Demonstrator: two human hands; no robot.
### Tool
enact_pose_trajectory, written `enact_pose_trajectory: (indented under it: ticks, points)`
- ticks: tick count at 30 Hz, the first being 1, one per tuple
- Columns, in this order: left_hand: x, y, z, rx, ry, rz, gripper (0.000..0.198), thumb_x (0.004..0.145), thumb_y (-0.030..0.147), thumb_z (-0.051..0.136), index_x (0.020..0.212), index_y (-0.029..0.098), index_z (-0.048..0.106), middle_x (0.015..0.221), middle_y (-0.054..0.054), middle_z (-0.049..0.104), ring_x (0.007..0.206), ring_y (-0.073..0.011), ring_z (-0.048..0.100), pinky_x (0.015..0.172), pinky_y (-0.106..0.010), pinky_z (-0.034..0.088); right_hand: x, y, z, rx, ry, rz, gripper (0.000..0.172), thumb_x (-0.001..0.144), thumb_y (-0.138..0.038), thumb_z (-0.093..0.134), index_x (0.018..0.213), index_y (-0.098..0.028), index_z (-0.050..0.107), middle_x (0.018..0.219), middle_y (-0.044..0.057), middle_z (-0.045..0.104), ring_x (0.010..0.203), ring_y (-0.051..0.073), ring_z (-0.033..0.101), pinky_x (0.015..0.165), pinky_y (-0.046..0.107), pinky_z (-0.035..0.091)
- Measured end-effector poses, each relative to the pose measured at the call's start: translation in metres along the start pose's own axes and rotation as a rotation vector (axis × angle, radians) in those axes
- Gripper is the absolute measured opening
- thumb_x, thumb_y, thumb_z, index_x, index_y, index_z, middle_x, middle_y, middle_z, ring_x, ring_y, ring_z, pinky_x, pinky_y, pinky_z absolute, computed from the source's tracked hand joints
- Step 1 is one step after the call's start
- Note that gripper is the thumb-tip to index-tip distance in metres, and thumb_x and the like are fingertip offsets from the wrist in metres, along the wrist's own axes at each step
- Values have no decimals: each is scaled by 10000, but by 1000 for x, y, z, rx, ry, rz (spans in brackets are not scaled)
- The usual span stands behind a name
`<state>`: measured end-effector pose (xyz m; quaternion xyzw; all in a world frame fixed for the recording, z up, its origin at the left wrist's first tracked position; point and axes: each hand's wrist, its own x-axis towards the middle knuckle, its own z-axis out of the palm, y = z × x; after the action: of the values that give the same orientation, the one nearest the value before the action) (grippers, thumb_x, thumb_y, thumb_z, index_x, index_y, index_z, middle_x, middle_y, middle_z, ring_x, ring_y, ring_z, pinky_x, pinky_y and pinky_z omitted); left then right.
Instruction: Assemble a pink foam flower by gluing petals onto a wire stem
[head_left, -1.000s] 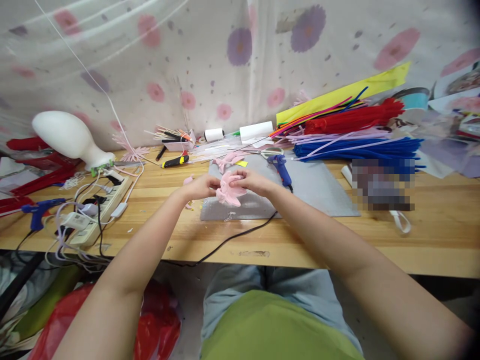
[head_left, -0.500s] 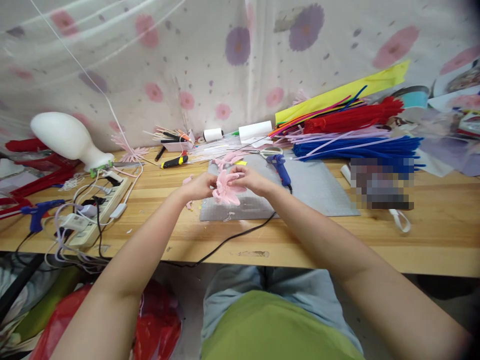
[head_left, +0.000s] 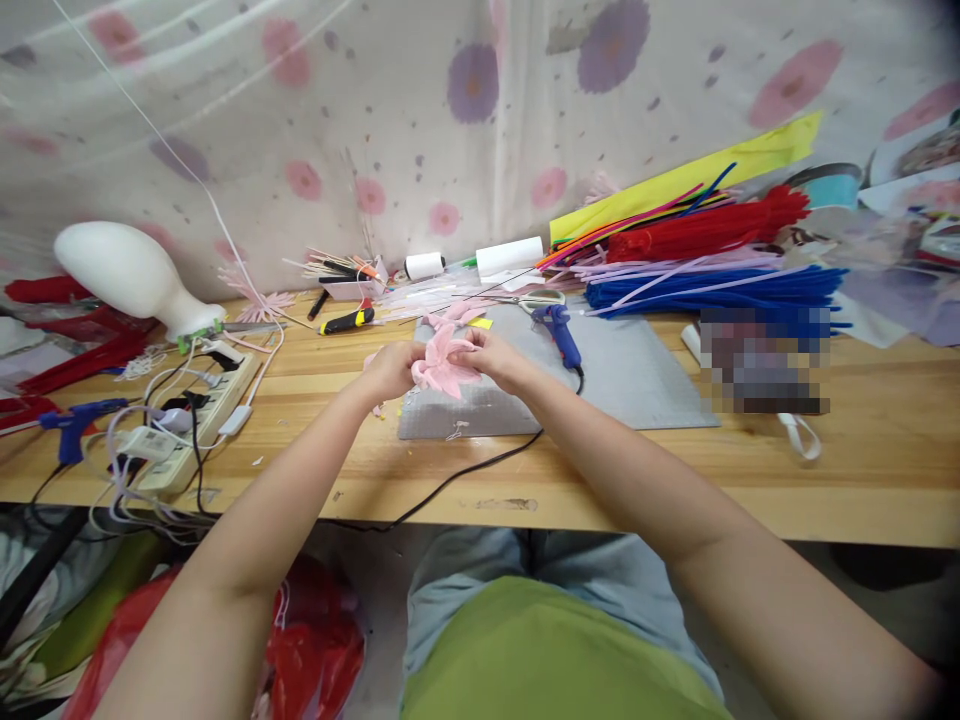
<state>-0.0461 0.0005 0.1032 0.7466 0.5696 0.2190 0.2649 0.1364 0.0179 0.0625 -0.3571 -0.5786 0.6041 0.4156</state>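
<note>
A pink pipe-cleaner flower (head_left: 442, 364) is held between both my hands just above a grey mat (head_left: 622, 375) on the wooden table (head_left: 862, 470). My left hand (head_left: 391, 368) is closed on the flower's left side. From the right, my right hand (head_left: 491, 357) pinches its petals. More pink pieces (head_left: 457, 315) lie on the mat just behind the flower.
A blue glue gun (head_left: 559, 336) lies on the mat, its black cord running off the front edge. Red, blue and lilac pipe-cleaner bundles (head_left: 712, 265) fill the back right. At the left are a power strip (head_left: 199, 410), a second glue gun (head_left: 71, 420) and a white foam head (head_left: 131, 275).
The flower has been turned and lifted slightly up and left between my hands; its petals now point more upward. Both hands stay closed on it.
</note>
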Motion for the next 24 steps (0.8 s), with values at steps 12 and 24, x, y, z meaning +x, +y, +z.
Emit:
enact_pose_trajectory:
  ticks: [12,24]
  points:
    - [2,3,2,246,-30,140,155,657,141,616,767,206,704,796,-28,703,775,-205,619,696,-248,420,5,-6,-7,-105,44,-59,334,508,-300,682,597,-204,375,597,-56,439,595,93,416,581,244,325]
    - [7,8,-4,517,-67,98,187,735,226,553,791,143,712,751,-79,682,710,-205,603,639,-281,405,5,-7,-4,-4,22,22,300,486,-278,669,592,-198,400,539,-71,417,519,68,376,504,224,275]
